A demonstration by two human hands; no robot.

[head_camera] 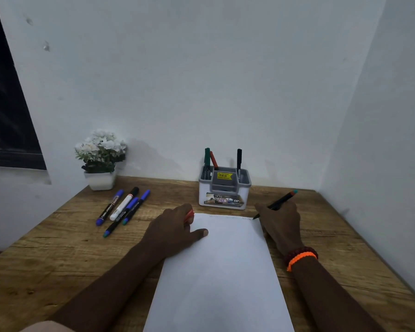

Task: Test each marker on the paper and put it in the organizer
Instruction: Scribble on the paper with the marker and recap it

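A white sheet of paper (223,271) lies on the wooden desk (58,259) with faint scribbles along its top edge. My right hand (282,224) grips a black marker (282,201) with a red and teal end, its tip touching the paper's top right corner. My left hand (175,230) rests on the paper's left edge, thumb flat on the sheet, and holds a red cap (189,215). A grey and white organizer (223,195) stands behind the paper with three markers (211,159) upright in it. Several markers (124,209) lie in a group on the desk at the left.
A white pot of white flowers (100,159) stands at the back left by the wall. A wall runs close along the desk's right edge. A dark window is at the far left.
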